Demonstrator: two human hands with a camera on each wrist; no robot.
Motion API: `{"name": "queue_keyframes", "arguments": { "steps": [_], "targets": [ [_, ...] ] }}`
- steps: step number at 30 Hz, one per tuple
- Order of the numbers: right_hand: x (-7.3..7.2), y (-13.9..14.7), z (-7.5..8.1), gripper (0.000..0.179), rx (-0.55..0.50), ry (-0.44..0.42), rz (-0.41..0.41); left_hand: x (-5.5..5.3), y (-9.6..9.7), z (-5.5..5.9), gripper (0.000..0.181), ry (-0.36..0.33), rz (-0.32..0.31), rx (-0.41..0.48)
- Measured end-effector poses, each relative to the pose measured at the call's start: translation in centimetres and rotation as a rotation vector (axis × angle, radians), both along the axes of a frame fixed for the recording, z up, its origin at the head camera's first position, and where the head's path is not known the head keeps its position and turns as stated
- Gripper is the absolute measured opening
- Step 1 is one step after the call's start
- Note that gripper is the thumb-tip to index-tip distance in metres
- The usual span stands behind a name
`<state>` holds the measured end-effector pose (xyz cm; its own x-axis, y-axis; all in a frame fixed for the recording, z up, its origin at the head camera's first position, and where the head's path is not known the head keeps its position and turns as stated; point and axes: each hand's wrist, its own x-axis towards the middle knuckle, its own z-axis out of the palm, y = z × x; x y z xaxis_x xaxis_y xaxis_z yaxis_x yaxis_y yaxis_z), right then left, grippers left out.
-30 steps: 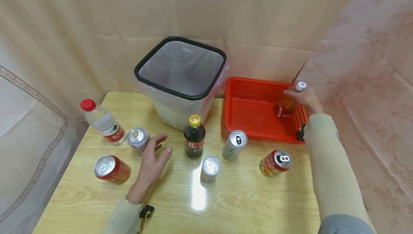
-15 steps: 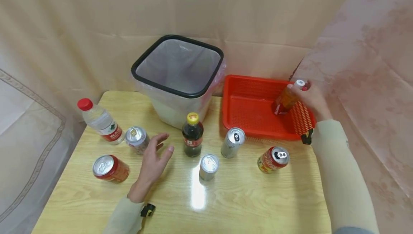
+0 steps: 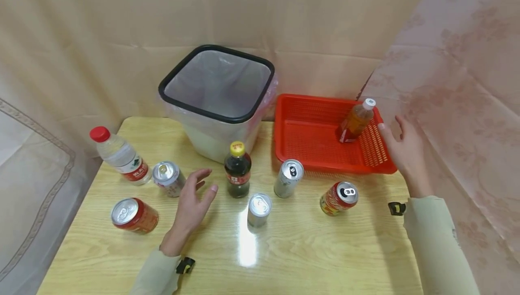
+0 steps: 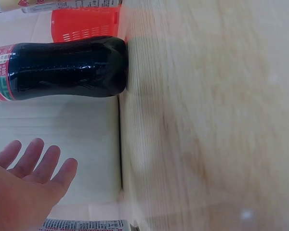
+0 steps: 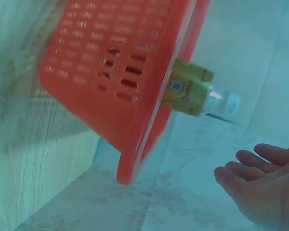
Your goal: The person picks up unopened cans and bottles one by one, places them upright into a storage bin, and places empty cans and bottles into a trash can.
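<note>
An amber drink bottle (image 3: 355, 123) with a white cap stands, leaning a little, in the right part of a red plastic basket (image 3: 321, 164). My right hand (image 3: 407, 152) is just off the basket's right rim, fingers apart and holding nothing. In the right wrist view the bottle (image 5: 188, 89) shows above the rim, apart from that hand (image 5: 260, 183). My left hand (image 3: 192, 202) hovers with loose fingers over the table, between a silver-topped can (image 3: 172, 184) and a yellow-capped cola bottle (image 3: 238, 173). The left wrist view shows its fingers below the cola bottle (image 4: 70, 67).
A bin (image 3: 211, 137) with a black rim and clear liner stands at the back. A red-capped water bottle (image 3: 123, 157) and a red can (image 3: 140, 218) are at left. Two silver cans (image 3: 286, 184) and a red-yellow can (image 3: 336, 200) stand in front of the basket.
My right hand has let go of the amber bottle and drawn back to the right, leaving it in the basket. The left hand has stayed in place. The view has shifted slightly.
</note>
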<state>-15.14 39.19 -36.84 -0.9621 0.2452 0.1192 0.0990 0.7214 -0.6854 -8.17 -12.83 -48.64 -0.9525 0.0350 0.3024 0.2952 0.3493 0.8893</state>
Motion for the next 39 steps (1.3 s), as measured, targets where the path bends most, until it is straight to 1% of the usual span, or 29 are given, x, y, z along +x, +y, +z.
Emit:
{"name": "queue_keyframes", "arguments": {
  "steps": [3,5,7,9,13,16,19,24,29,32,36,39],
  "targets": [
    [1.8,-0.9,0.2,0.076,-0.041,0.034,0.008,0.0,0.1,0.0,0.048,0.003,-0.003,-0.006],
    [3.0,-1.9,0.5,0.075,-0.062,0.029,0.011,-0.1,0.2,0.0,0.048,0.001,-0.003,-0.008],
    [4.1,-2.9,0.8,0.072,-0.067,0.035,0.015,-0.1,0.3,0.0,0.048,-0.002,-0.006,-0.008],
    [5.0,-4.0,0.9,0.069,-0.062,0.063,0.025,0.0,0.4,0.1,0.048,-0.005,-0.010,-0.007],
    [6.2,-6.3,0.8,0.065,-0.067,0.165,0.088,0.0,0.4,0.1,0.048,-0.012,-0.012,-0.002],
    [6.8,-7.8,0.7,0.064,-0.075,0.211,0.141,0.1,0.4,0.1,0.048,-0.014,-0.014,0.002],
    [7.2,-9.3,0.4,0.067,-0.066,0.213,0.178,0.1,0.4,0.1,0.049,-0.019,-0.011,0.006],
    [7.3,-12.0,-0.6,0.077,-0.033,0.171,0.213,0.1,0.1,-0.2,0.049,-0.033,-0.002,0.018],
    [7.1,-14.5,-2.1,0.084,-0.043,0.110,0.223,0.2,-0.2,-0.2,0.048,-0.040,0.016,0.047],
    [6.9,-16.0,-2.8,0.087,-0.030,0.064,0.229,0.1,-0.3,-0.3,0.048,-0.036,0.019,0.059],
    [6.5,-17.9,-3.8,0.094,0.024,-0.006,0.250,0.2,-0.3,-0.4,0.049,-0.032,0.022,0.054],
    [6.2,-19.0,-4.6,0.100,0.066,-0.031,0.263,0.3,-0.2,-0.4,0.048,-0.033,0.024,0.057]
  ]
}}
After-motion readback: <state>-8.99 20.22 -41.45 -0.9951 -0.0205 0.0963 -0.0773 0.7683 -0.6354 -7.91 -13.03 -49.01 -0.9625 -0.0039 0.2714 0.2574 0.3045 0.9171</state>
